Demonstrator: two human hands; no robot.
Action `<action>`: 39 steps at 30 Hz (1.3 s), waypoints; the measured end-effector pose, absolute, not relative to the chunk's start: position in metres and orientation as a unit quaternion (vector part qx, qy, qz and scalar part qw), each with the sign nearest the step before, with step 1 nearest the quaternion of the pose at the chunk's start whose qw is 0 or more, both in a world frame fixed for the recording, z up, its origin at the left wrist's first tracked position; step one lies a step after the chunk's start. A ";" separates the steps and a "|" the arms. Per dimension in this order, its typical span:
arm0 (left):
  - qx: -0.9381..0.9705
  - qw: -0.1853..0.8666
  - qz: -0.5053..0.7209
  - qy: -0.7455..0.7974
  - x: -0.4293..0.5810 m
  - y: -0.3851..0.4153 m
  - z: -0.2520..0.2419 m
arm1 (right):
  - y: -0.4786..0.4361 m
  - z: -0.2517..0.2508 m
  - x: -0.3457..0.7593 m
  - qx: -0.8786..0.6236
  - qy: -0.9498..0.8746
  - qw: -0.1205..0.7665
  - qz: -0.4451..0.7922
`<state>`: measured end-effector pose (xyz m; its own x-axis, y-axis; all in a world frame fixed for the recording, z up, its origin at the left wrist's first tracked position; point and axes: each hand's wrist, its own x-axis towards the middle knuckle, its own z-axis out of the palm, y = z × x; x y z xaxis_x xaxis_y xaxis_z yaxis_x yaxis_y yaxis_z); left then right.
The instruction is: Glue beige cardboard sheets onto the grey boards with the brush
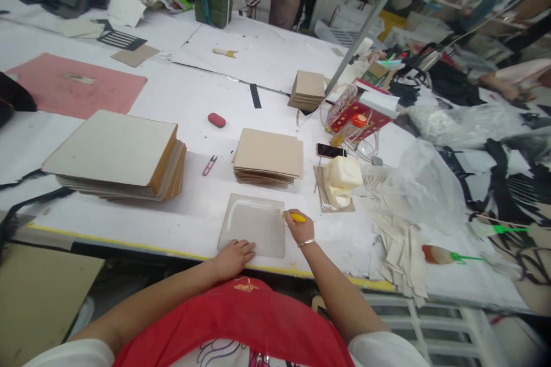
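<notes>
A grey rectangular board lies flat near the table's front edge, with a wet-looking pale streak along its far and left sides. My left hand rests palm down on its near left corner, fingers laid out. In my right hand is a small brush with a yellow handle, its bristle end touching or just over the board's right side. Just behind the board stands a stack of beige boards. To the right, a cut-open white plastic container sits on a scrap of cardboard.
A taller stack of grey boards stands at left, beside thread snips and a red oval case. A phone, a red bag, fabric strips and a glue bottle lie to the right. A metal pole rises behind.
</notes>
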<state>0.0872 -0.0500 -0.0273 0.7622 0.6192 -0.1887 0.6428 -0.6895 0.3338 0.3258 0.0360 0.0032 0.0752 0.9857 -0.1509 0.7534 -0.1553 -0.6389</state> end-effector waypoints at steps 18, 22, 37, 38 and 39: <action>0.860 0.008 0.166 0.482 0.139 0.153 0.088 | 0.026 0.081 0.341 -0.643 -0.526 0.475 0.291; 0.862 0.040 0.044 0.503 0.145 0.193 0.100 | 0.050 0.087 0.336 -0.623 -0.544 0.485 0.285; 0.875 0.023 0.056 0.481 0.117 0.178 0.124 | 0.128 0.071 0.321 -0.640 -0.674 0.350 0.116; 0.855 0.009 0.113 0.507 0.108 0.176 0.131 | 0.130 0.070 0.320 -0.643 -0.686 0.322 0.114; 0.823 -0.003 0.184 0.538 0.097 0.174 0.139 | 0.132 0.069 0.318 -0.644 -0.696 0.297 0.114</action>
<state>0.0966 0.1738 0.1391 0.3539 0.8838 0.3060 0.8861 -0.4215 0.1927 0.3180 0.1323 0.0694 0.0064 0.9638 0.2665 0.8284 0.1442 -0.5413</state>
